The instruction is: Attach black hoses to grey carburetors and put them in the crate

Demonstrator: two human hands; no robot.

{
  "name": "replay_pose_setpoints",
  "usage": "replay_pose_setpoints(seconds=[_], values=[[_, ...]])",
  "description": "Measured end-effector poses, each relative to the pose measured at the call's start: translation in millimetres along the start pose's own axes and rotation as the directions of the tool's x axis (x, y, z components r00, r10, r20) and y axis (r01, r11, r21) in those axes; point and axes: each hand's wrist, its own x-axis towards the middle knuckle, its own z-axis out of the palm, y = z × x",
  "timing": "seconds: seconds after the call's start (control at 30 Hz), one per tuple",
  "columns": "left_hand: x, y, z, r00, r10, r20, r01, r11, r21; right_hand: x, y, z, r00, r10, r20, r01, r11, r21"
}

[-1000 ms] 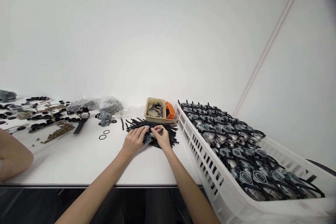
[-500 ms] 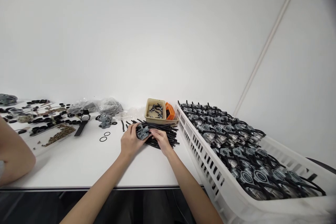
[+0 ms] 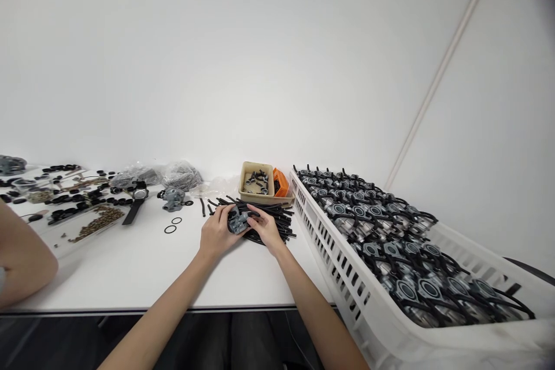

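Observation:
A grey metal carburetor (image 3: pixel 239 222) is held just above the table, over the near side of a pile of cut black rubber hoses (image 3: pixel 281 221). My left hand (image 3: pixel 215 233) is closed around its left side. At its right side, my right hand (image 3: pixel 266 228) has its fingers closed on a short black hose piece (image 3: pixel 253 215) that meets the carburetor. The fingers partly cover that joint, so how far the hose sits on it is hidden.
A white crate (image 3: pixel 368 300) of carburetors with hoses stands at right. Behind the pile are a beige tray (image 3: pixel 256 197) and an orange basket (image 3: pixel 281 183). Leftward lie another carburetor (image 3: pixel 174 199), rubber rings (image 3: pixel 170 229), a watch (image 3: pixel 137 202), brass parts (image 3: pixel 99 222) and a person's arm (image 3: pixel 26 254).
The carburetor has turned slightly in my hands and sits a little farther right. My right fingers have shifted up and over, and the black hose piece now shows more clearly.

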Motion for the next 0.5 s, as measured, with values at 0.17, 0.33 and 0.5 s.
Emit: replay_pose_setpoints(seconds=[0.17,0.33,0.5], values=[[0.5,-2.0,-0.5,1.000,0.007,-0.008,-0.007,1.000,-0.013,-0.8,0.0,2.5,0.999,-0.029,0.023,0.029,1.000,-0.003],[-1.0,-3.3,0.6,1.000,0.025,0.000,-0.025,0.999,-0.036,1.1,3.1,1.9,0.999,-0.031,-0.009,0.031,0.999,-0.034],[-4.4,-3.5,2.4,0.996,0.078,0.034,-0.077,0.996,-0.035,1.3,5.2,1.7,0.999,-0.009,-0.042,0.009,1.000,-0.001]])
